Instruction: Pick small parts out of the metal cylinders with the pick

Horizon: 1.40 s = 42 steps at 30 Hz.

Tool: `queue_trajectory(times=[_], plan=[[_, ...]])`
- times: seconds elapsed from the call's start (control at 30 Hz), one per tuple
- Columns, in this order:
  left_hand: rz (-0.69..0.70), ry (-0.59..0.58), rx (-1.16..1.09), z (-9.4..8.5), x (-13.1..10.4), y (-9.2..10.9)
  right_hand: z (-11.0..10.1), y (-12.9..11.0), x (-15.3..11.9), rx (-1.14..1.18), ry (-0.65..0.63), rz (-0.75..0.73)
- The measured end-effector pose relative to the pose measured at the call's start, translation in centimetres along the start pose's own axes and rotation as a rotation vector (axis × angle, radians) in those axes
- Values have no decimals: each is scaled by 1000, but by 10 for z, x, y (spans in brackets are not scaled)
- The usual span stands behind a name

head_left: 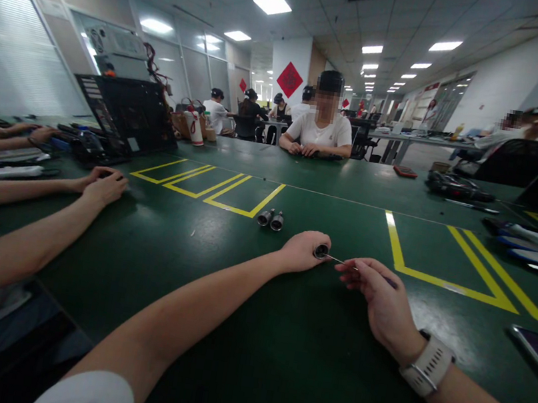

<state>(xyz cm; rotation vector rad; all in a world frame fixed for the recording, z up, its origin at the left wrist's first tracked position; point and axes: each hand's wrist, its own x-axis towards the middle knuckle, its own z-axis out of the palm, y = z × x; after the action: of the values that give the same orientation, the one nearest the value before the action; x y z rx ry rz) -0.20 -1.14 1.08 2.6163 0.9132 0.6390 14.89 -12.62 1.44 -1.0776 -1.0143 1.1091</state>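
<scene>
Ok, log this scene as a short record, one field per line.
Left hand: the left hand grips a dark metal cylinder, open end showing
Right hand: the right hand holds a thin-shafted tool, its tip at the cylinder's open end; whether it touches is unclear
Right wrist: pale watch band
Beyond the left hand: two metal parts, side by side
Surface: green table with yellow tape outlines
Across the table: seated person in a white top
</scene>
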Motion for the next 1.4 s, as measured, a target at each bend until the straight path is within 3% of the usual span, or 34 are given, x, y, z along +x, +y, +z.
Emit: queue_trajectory(times=[1.2,1.4], plan=[[-88,64,-5,0,2,1,-4,8,4,-142,43,-10],[-30,2,-18,-1,0,4,-4,12,6,-187,33,-2]])
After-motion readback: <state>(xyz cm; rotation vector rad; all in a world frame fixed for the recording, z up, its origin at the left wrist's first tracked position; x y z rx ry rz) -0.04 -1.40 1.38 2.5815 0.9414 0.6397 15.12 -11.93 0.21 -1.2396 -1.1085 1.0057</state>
